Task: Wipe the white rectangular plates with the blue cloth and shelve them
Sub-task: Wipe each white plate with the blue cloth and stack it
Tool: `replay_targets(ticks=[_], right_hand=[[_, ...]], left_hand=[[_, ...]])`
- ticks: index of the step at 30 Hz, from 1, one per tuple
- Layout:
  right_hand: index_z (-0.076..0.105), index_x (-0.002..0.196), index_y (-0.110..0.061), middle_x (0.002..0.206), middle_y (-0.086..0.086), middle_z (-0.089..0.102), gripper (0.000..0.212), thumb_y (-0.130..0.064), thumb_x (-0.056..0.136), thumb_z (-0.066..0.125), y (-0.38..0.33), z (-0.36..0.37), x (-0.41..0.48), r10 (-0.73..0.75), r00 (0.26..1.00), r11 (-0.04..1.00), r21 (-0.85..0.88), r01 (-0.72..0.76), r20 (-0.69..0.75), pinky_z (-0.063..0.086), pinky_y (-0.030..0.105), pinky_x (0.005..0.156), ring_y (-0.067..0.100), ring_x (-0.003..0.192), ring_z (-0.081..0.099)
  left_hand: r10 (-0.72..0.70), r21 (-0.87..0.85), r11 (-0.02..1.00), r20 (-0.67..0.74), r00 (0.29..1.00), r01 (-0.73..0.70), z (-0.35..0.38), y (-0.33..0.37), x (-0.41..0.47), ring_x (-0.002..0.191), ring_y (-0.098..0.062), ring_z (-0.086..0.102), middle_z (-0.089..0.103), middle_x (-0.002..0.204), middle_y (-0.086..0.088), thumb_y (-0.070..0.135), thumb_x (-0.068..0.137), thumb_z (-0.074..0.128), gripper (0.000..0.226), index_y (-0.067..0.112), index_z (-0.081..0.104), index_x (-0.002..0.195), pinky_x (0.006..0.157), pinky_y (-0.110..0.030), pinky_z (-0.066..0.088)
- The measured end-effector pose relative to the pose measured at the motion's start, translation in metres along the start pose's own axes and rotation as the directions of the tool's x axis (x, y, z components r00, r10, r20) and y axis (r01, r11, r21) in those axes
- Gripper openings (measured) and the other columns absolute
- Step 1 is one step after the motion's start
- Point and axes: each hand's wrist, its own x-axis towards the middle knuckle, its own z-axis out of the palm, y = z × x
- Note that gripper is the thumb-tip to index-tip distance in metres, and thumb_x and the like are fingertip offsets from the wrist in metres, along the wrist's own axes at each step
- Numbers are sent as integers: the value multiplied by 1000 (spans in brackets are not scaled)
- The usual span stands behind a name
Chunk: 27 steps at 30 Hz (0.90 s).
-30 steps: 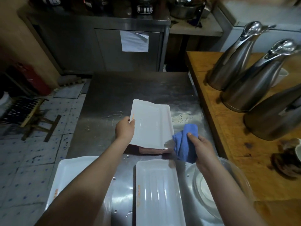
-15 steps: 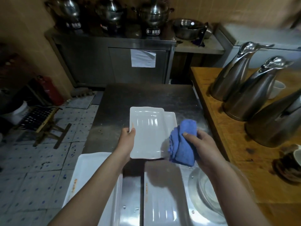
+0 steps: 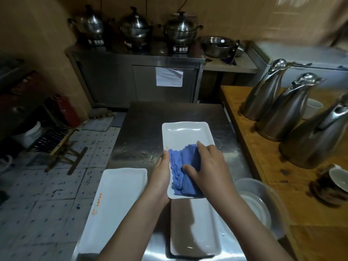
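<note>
- Far left, a red cylinder (image 3: 65,112) and a folding wooden stool (image 3: 60,147) stand on the tiled floor beside the steel table (image 3: 146,129).
- On the table's near-left corner lies the left plate (image 3: 120,194), white and rectangular, with an orange mark on its left rim. It seems to top a stack, though how many lie under it cannot be told.
- The left hand (image 3: 162,172) grips the left long edge of the held plate (image 3: 186,134). The thumb lies along the top of the rim and the fingers underneath are hidden.
- The held plate is above the table, roughly level, its long side running away from the person. Its near end overhangs the near plate (image 3: 199,232), which lies flat on the table, partly in shadow.
- The blue cloth (image 3: 178,172) sits bunched on the near half of the held plate, between the two hands and just beside the left thumb.
- The right hand (image 3: 209,166) lies on top of the cloth and presses it down. Its fingers are spread and fairly straight — not curled round the fabric — and the thumb points toward the left hand.
- Further right, a clear bowl (image 3: 273,200) holds round dishes — then comes a wooden counter (image 3: 243,129) bearing three steel jugs (image 3: 282,113).
</note>
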Motion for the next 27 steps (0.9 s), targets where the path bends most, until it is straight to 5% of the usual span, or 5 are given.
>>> replay_targets(ticks=[5, 10, 13, 18, 27], right_hand=[[16, 150, -23, 157, 0, 10, 58, -45, 99, 29, 0, -10, -16, -155, 968, 978, -110, 178, 196, 3, 34, 116, 17, 145, 3], [-7, 150, -29, 157, -11, -15, 56, -41, 99, 13, -6, -5, -31, -287, 884, 943, -55, 329, 368, -24, 33, 108, -3, 127, -40], [-7, 150, -26, 158, -10, -13, 56, -38, 100, 14, -6, -3, -18, -289, 908, 919, -176, 352, 303, -21, 38, 110, 2, 133, -36], [1, 151, -28, 159, -8, -6, 53, -40, 101, 15, 3, -11, 34, -173, 968, 893, -387, 232, 181, -16, 47, 111, 15, 144, -17], [11, 150, -17, 160, 2, -4, 56, -32, 99, 27, -5, -1, -10, -217, 935, 927, -240, 287, 281, 0, 46, 116, 25, 146, -9]], left_hand=[[-24, 30, 999, 16, 1000, 23, 6, -2, -6, 89, -25, 69, 69, 110, -10, 48, 97, 35, 44, 18, 60, 118, 81, -33, 56], [3, 11, 1000, 24, 1000, -4, 12, -6, -20, 84, -11, 69, 73, 98, -1, 50, 96, 33, 45, 21, 64, 107, 70, -23, 53], [30, 54, 998, 21, 999, -31, 15, -5, -29, 74, -9, 68, 72, 86, 5, 55, 94, 32, 41, 30, 64, 89, 57, -22, 53], [64, 219, 973, 19, 998, -66, 19, -10, -44, 103, -18, 62, 65, 117, 1, 50, 96, 31, 46, 28, 52, 130, 75, -24, 50], [87, 177, 981, -9, 996, -84, -1, -2, -40, 54, -5, 66, 69, 69, 11, 45, 98, 35, 34, 26, 62, 87, 42, -15, 48]])
